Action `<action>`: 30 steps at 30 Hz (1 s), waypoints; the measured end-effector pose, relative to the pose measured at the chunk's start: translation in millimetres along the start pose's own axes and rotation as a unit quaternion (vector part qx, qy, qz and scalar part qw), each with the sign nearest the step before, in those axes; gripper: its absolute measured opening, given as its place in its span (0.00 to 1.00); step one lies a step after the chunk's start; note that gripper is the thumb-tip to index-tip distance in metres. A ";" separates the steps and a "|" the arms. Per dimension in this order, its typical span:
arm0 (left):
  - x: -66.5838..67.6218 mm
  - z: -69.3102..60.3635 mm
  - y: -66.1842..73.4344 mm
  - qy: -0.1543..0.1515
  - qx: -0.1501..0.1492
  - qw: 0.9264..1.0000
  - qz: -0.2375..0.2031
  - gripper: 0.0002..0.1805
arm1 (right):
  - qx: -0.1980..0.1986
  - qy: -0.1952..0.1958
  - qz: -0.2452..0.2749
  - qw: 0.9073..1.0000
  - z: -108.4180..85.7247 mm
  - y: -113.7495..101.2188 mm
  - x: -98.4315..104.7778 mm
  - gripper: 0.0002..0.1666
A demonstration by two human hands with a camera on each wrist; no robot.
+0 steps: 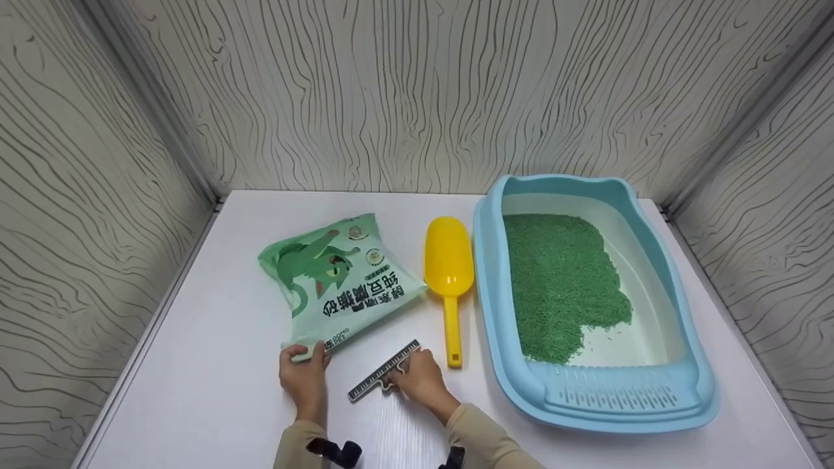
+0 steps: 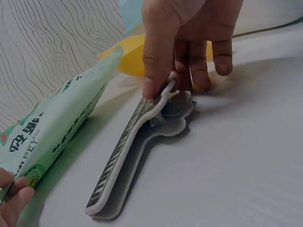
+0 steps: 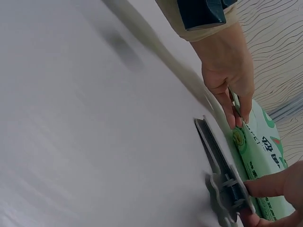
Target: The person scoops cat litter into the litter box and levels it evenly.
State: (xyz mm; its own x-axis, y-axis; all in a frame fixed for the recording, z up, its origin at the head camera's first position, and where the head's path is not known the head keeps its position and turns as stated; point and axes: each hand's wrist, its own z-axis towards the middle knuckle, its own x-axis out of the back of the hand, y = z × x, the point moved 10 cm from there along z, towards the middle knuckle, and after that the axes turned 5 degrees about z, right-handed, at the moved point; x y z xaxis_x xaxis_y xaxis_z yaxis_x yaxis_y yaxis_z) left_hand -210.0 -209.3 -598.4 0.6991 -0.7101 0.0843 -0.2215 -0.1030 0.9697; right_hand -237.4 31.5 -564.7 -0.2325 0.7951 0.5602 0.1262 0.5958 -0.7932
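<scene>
A green and white cat litter bag (image 1: 345,280) printed with a cartoon cat lies on the white table. My left hand (image 1: 306,378) pinches the bag's near left corner between thumb and fingers, as the right wrist view also shows. In my right hand (image 1: 420,384) is a long bag clip (image 1: 384,370) with a piano-key pattern, gripped by its handle side. The clip (image 2: 123,156) touches or nearly touches the table, apart from the bag; its long jaws look slightly parted in the left wrist view.
Right of the bag lies a yellow scoop (image 1: 449,273), its handle toward me. Beside it stands a light blue litter box (image 1: 488,312) partly covered with green pellets (image 1: 560,280). Patterned panels (image 1: 417,98) rise behind the table (image 1: 195,371) and at both sides.
</scene>
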 end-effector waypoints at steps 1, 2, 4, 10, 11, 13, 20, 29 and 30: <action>0.3 0.0 -0.5 0.002 0.003 1.000 -0.002 0.18 | 0.002 -0.003 0.011 1.000 0.4 -0.6 -0.4 0.19; 0.4 0.1 -0.6 0.003 0.006 1.000 -0.004 0.20 | -0.001 -0.008 0.029 1.000 1.3 0.0 -1.6 0.17; 1.0 0.3 -1.1 0.007 0.014 1.000 -0.009 0.25 | -0.011 -0.025 0.073 0.997 3.1 2.0 -5.4 0.12; 2.5 -0.6 -11.6 0.013 0.083 0.995 -0.049 0.34 | -0.061 -0.075 0.230 0.968 6.0 11.2 -20.8 0.10; 2.0 -0.9 -14.5 0.009 0.098 0.994 -0.056 0.35 | -0.063 -0.077 0.248 0.964 6.5 12.1 -22.3 0.10; 1.1 -1.2 -19.6 -0.002 0.124 0.990 -0.073 0.38 | -0.065 -0.076 0.285 0.953 7.7 13.6 -24.2 0.10; -1.1 -1.2 -25.3 -0.052 0.138 0.988 -0.046 0.34 | -0.111 -0.066 0.381 0.916 9.3 20.4 -23.6 0.20; -5.8 -0.6 -25.1 -0.088 0.142 0.984 -0.061 0.34 | -0.181 -0.083 0.462 0.864 16.3 36.0 -40.2 0.10; -6.4 -0.7 -25.9 -0.091 0.147 0.983 -0.064 0.34 | -0.185 -0.084 0.469 0.859 17.1 36.6 -41.8 0.09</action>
State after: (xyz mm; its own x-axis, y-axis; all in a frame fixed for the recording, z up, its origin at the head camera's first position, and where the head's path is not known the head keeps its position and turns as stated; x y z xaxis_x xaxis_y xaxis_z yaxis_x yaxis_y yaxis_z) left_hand -208.3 -201.6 -623.9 0.6071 -0.7881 -0.1013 -0.3459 -0.3769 0.8592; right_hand -239.6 18.2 -621.3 0.0067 0.9363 -0.3511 0.6257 -0.2778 -0.7289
